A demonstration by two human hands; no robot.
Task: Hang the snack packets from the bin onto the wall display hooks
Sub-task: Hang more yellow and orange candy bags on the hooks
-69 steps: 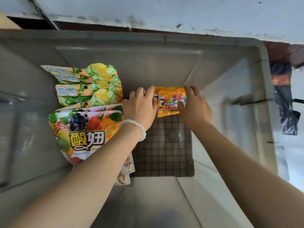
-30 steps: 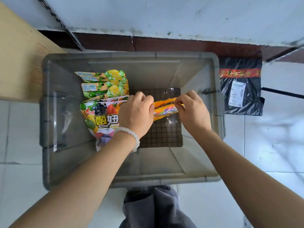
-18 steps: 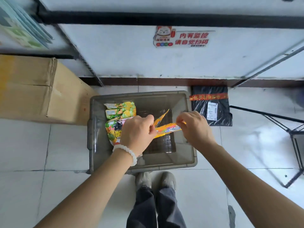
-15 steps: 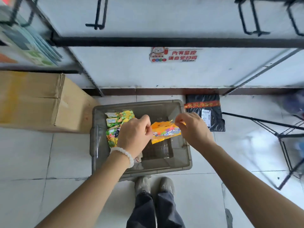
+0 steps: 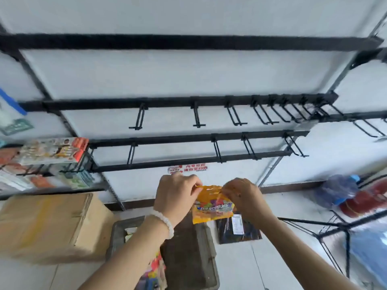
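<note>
An orange snack packet point(image 5: 212, 208) hangs upright between my hands, well above the grey bin point(image 5: 206, 245). My left hand point(image 5: 174, 195) pinches its top left corner and my right hand point(image 5: 243, 195) pinches its top right corner. Above the packet, black rails on the white wall carry bare display hooks point(image 5: 216, 148), the lowest row just over my hands. More hooks point(image 5: 196, 115) stick out from the rail above. Other colourful packets point(image 5: 155, 268) lie in the bin, mostly hidden by my left forearm.
A cardboard box point(image 5: 48, 225) stands on the floor at the left, under shelves of packaged goods point(image 5: 52, 151). A black parcel point(image 5: 237, 229) lies right of the bin. A black wire rack point(image 5: 335, 231) and blue and red bags point(image 5: 343, 191) are at the right.
Both hands have lifted the orange packet out of the bin and raised it toward the wall rails. My view has tilted up from the bin to the hooks.
</note>
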